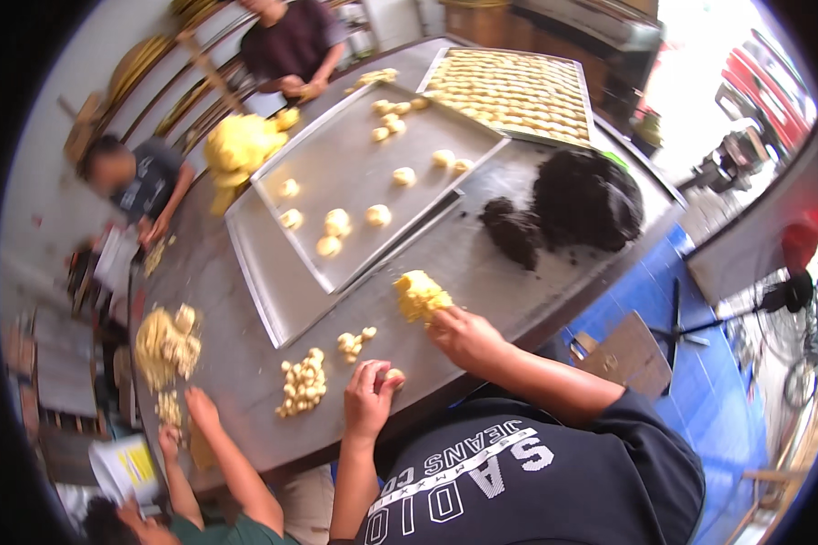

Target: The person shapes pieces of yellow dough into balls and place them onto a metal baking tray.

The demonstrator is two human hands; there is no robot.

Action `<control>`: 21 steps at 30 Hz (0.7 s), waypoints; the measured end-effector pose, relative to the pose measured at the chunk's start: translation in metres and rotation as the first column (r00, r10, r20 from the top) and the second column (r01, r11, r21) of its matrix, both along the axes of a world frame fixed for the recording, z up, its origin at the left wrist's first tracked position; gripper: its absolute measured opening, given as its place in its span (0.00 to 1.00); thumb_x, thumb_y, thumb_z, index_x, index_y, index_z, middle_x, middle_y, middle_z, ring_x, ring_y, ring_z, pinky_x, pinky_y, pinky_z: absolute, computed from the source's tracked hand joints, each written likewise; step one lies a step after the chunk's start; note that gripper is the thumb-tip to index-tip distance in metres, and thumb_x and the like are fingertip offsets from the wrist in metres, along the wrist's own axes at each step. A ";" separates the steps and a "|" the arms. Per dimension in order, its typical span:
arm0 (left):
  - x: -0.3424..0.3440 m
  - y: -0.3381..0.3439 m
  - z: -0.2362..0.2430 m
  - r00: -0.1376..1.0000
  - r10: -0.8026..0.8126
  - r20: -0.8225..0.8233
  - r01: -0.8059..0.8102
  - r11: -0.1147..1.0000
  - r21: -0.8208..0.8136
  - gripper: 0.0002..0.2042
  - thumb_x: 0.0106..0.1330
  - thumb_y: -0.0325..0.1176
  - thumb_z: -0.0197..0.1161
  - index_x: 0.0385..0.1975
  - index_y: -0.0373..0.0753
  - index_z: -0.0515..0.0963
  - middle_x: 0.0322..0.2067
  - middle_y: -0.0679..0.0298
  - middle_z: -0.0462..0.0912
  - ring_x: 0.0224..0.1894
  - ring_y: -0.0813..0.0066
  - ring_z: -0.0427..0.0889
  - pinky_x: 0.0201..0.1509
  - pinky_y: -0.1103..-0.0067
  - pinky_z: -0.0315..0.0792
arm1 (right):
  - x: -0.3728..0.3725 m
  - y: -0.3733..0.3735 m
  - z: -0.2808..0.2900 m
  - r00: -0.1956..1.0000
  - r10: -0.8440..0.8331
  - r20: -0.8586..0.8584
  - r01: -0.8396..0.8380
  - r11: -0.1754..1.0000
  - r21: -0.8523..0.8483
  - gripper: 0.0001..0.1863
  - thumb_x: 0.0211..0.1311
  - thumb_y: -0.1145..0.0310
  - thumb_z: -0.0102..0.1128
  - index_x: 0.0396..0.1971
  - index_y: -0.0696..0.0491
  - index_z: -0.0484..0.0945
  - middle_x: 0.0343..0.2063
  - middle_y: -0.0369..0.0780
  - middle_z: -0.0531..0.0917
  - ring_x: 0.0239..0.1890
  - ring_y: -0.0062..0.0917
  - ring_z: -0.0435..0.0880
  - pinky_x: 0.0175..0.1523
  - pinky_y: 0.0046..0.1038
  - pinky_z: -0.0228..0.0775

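Now the yellow dough lump (421, 295) lies just beyond the nearer right hand (468, 338), slanting lengthwise toward its fingers, which touch it, pinching or not I cannot tell, while near-left of the lump the left hand (370, 400) grasps a small dough ball (394, 376).

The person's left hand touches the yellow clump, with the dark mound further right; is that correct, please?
Not quite: the head view shows the right hand touching the yellow clump, not the left hand; the dark mound is indeed further right.
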State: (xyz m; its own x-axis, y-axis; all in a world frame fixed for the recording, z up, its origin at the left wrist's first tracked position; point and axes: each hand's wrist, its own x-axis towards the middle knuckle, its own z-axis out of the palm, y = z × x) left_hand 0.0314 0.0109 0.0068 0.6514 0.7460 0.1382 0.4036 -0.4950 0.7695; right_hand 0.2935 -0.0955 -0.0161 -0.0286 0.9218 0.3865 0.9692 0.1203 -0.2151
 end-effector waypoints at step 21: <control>0.036 0.023 -0.003 0.898 0.014 -0.440 0.219 0.852 0.475 0.11 0.85 0.38 0.66 0.45 0.36 0.81 0.39 0.54 0.89 0.45 0.47 0.91 0.48 0.56 0.83 | 0.009 -0.008 0.022 0.928 0.209 -0.309 -0.246 0.966 -0.084 0.08 0.66 0.75 0.65 0.40 0.51 0.91 0.45 0.38 0.89 0.52 0.40 0.88 0.58 0.41 0.86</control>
State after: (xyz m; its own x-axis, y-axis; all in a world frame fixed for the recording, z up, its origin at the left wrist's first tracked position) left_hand 0.0677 0.0339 0.0037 0.8013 0.5728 0.1728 0.5476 -0.8184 0.1741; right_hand 0.3027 -0.1031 0.0063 -0.1447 0.9438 0.2973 0.8095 0.2857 -0.5130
